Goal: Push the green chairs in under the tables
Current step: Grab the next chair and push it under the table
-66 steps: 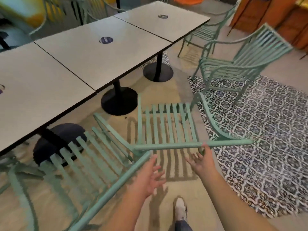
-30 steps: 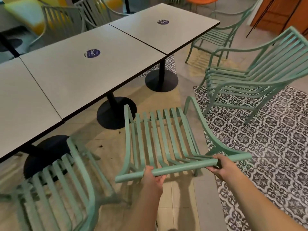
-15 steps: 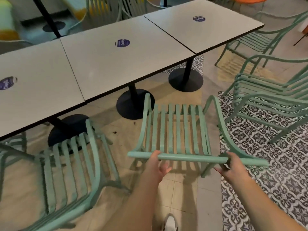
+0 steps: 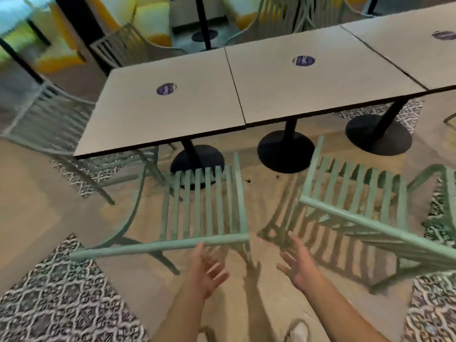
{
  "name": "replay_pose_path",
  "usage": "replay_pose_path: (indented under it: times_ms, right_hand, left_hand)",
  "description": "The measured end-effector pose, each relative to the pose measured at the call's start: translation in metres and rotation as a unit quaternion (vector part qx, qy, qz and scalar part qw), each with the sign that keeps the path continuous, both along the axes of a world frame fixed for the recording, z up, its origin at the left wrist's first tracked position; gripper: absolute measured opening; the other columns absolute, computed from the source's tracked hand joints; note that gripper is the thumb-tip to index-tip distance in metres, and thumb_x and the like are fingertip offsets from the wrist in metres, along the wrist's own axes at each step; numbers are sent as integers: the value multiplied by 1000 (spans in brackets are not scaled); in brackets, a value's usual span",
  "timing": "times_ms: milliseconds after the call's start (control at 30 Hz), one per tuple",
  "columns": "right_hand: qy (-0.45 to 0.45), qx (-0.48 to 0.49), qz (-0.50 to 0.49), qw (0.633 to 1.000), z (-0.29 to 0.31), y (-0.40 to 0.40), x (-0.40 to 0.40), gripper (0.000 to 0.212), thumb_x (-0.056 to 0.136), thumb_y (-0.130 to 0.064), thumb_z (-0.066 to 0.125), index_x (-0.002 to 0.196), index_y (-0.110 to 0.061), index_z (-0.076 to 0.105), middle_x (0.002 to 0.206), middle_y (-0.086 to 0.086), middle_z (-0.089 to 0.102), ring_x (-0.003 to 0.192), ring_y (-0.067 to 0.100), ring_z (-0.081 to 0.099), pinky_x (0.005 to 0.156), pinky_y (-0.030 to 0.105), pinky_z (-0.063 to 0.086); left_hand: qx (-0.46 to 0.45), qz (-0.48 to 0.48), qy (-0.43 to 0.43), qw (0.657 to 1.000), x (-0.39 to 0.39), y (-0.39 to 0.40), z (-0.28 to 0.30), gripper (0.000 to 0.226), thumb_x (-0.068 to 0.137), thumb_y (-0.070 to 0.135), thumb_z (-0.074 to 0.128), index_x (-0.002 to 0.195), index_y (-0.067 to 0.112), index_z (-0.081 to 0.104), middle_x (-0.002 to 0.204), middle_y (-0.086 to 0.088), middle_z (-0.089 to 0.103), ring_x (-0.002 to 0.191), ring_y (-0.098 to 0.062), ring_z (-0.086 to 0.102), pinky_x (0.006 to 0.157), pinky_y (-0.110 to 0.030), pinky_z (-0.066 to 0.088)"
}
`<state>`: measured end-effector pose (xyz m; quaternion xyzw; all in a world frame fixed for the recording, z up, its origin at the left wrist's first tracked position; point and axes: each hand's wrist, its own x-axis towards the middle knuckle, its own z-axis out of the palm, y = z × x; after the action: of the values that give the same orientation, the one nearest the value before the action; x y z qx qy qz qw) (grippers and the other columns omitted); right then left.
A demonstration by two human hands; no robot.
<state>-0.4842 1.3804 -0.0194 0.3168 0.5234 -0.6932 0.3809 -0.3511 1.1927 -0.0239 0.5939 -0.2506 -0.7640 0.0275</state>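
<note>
Two green slatted chairs face a row of pale square tables [image 4: 308,95]. The left chair [image 4: 202,213] stands before the leftmost table [image 4: 148,114], its seat front near the black pedestal base [image 4: 197,161]. The right chair [image 4: 355,206] stands at an angle before the middle table. My left hand [image 4: 204,270] hangs open just below the left chair's top rail, fingers spread, holding nothing. My right hand [image 4: 298,262] is open too, in the gap between the two chairs, touching neither.
Another green chair [image 4: 56,129] sits at the left end of the tables, and one more shows at the right edge [image 4: 444,193]. Patterned floor tiles [image 4: 61,304] lie at bottom left and right. Yellow seats and more chairs stand beyond the tables.
Both hands have let go of the right chair's top rail and opened. The view has swung left, so the neighbouring left chair is now in front of my hands.
</note>
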Motion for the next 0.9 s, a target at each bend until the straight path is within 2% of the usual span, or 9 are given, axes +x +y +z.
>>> replay_pose_path:
  times_ms: [100,200,267,400,467,567,700,767,900]
  right_hand:
    - [4,-20,18,1000,4,-60,35,40,89,-40,62,124,-24,52,141,8,42,117,28,46,96,53,40]
    - [15,-32,-15,999,0,-116,65,55,87,-41,65,135,-23,47,138,9,48,114,29,49,87,51,45]
    - [15,-42,-47,998,1,-142,78,52,87,-38,65,135,-24,48,133,8,53,109,28,54,83,49,46]
    - [4,-38,-118,992,1,-184,90,51,89,-24,65,136,-20,45,121,9,54,91,24,56,66,46,48]
    - [-1,-22,-130,991,-2,-197,89,49,90,-19,64,135,-18,45,115,9,57,86,25,57,59,44,46]
    - [-1,29,-157,987,-10,-209,79,49,90,-9,62,135,-10,43,110,15,58,79,28,58,53,47,49]
    - [-8,70,-199,977,-26,-212,66,54,88,-6,62,137,-8,39,124,22,56,93,38,61,39,46,52]
    - [-10,72,-200,977,-29,-215,57,55,88,-7,62,138,-10,37,129,24,53,100,40,59,47,48,52]
    - [-1,49,-181,982,-19,-228,36,54,90,-3,60,138,-9,37,131,25,50,95,39,57,62,56,50]
  left_hand:
    - [13,60,-2,998,48,-56,1,89,86,63,56,149,5,29,120,-24,57,81,-34,58,65,-45,53]
    - [-7,122,-7,992,90,-125,4,82,90,59,52,151,11,25,130,-18,50,114,-38,55,94,-55,47]
    - [-39,168,6,985,114,-170,9,72,94,54,50,147,10,30,129,-18,48,113,-36,53,99,-55,44]
    - [-80,219,8,972,151,-269,11,52,93,51,54,128,12,50,137,-18,50,100,-34,58,69,-50,58]
    - [-78,209,-18,975,156,-296,15,51,95,44,54,129,6,49,124,-19,54,103,-37,58,65,-48,58]
    - [-76,151,-45,985,151,-310,14,25,101,27,46,90,6,51,101,-18,56,76,-28,55,38,-39,54]
    - [-52,151,-51,986,145,-317,5,17,98,16,46,84,7,49,99,-18,55,72,-28,54,42,-44,55]
    - [-53,164,-44,984,139,-321,4,14,97,13,46,85,6,49,98,-19,54,72,-29,54,35,-46,51]
    - [-50,183,-51,981,120,-332,5,15,97,12,48,85,3,47,101,-21,52,76,-32,54,42,-58,46]
